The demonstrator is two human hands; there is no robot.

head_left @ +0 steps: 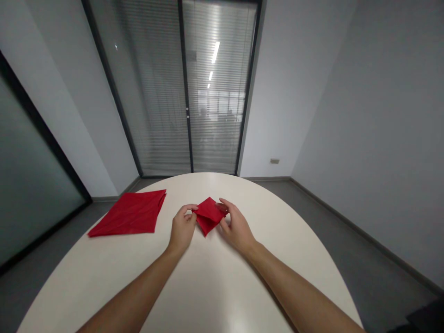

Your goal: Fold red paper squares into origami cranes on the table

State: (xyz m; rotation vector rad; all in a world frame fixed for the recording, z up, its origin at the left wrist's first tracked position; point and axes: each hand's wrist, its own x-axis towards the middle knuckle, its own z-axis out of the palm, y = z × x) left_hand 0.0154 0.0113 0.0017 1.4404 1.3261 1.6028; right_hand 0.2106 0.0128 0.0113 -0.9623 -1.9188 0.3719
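Note:
Between my two hands is a small red cloth napkin (210,210), folded into a diamond shape with a crease across its middle. My left hand (183,225) pinches its left corner between thumb and fingers. On the other side, my right hand (236,224) grips the right corner, thumb below and fingers above. The lower point of the napkin is near the tabletop; I cannot tell whether it touches. Farther left lies a larger folded red cloth (130,213), flat, with its layers showing at the right edge.
The round white table (201,286) curves away on all sides. Beyond it stand a glass partition with blinds (159,115) and a grey wall (381,138) with a small socket plate (274,161). A dark object (426,319) shows at the lower right corner.

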